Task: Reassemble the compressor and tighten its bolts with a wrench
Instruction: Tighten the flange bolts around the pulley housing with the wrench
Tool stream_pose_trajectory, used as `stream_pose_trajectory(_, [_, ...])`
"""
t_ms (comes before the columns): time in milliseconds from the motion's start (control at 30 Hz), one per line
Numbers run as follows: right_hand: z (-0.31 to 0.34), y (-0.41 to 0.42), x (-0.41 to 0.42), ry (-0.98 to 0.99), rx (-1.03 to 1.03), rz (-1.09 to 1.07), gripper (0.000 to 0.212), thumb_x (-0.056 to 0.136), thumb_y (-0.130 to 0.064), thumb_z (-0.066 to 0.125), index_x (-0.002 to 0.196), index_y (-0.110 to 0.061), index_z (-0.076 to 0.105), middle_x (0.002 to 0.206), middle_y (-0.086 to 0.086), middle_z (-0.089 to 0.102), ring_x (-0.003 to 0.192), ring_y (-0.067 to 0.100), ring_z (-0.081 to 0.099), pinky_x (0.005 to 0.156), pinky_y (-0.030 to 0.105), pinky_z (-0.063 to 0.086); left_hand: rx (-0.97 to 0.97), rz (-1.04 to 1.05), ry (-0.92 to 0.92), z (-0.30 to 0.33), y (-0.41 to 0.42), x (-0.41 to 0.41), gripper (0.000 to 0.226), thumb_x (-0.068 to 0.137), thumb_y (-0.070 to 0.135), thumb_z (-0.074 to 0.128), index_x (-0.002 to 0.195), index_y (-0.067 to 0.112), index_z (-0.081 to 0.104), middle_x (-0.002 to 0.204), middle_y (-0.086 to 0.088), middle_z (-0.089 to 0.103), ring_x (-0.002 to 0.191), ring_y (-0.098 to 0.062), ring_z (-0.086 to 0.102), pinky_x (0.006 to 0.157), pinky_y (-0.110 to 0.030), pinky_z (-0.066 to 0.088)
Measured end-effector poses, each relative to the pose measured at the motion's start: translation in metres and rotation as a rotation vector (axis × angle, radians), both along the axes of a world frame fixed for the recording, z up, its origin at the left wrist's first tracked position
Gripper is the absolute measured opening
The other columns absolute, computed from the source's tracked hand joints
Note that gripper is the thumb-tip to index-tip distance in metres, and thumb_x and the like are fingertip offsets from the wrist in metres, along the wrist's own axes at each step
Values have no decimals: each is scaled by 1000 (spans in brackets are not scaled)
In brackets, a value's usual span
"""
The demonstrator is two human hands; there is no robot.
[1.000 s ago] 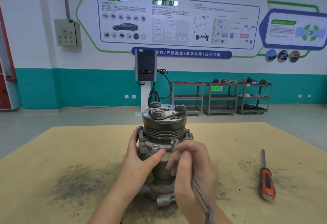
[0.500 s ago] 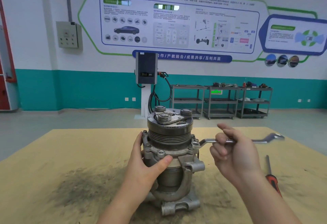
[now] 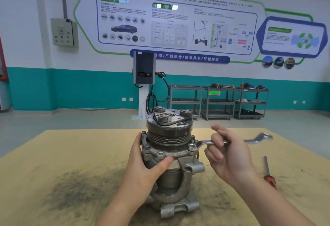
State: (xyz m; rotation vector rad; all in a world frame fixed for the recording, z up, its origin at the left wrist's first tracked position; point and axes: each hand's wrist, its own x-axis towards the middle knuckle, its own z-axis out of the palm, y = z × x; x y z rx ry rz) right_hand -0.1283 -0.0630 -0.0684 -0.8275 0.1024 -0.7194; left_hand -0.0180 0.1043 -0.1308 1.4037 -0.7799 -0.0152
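Wrench (image 3: 232,141) level, ring end on bolt | right hand (image 3: 230,156) pinches it — left hand (image 3: 144,165) grips upright compressor (image 3: 171,154)

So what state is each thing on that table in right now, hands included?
Grey metal compressor: upright on the table, pulley end up.
Silver ring wrench: roughly level, ring end on a flange bolt at the compressor's right.
Left hand: wrapped around the compressor body, steadying it.
Right hand: holds the wrench shank mid-length.
Red-handled screwdriver: lying flat on the table, untouched.
Tan wooden table: stained with a dark smudge.
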Motion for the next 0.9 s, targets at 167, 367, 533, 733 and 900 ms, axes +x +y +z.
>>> stream_pose_trajectory(167, [-18,36,-22,-94,-246,-290,41,98,-2,31,75,-21,59,55,6,50,33,17,32,37,21,25,12,-7,-17,0,0,0,109,51,66,75,147,43,27,136,23,53,120,7,53,96,-14,40])
stream_pose_trajectory(367, [-27,89,-24,-68,-681,-579,17,89,-17,51,80,-26,63,66,3,64,51,6,56,50,15,44,-11,11,9,-3,-1,1,104,50,59,77,142,44,30,132,21,57,114,10,56,84,-3,44])
stream_pose_trajectory(533, [-2,69,-30,-215,-477,-377,15,87,-3,48,96,-13,55,63,12,62,43,19,52,39,26,42,-2,31,9,-2,-6,4,109,37,58,80,136,49,35,122,28,59,108,14,57,79,-2,43])
stream_pose_trajectory(733, [5,20,-15,-45,-160,-208,23,103,-27,36,96,-15,55,50,8,48,29,17,31,33,20,28,24,17,43,-5,-1,2,119,41,67,87,142,55,26,130,31,55,116,9,55,87,-8,47])
stream_pose_trajectory(900, [2,2,1,-85,-57,-114,25,102,-30,37,94,-13,54,46,3,45,26,14,27,32,15,22,31,65,26,-4,-3,3,121,38,70,84,143,57,26,116,40,60,103,15,59,73,-1,47])
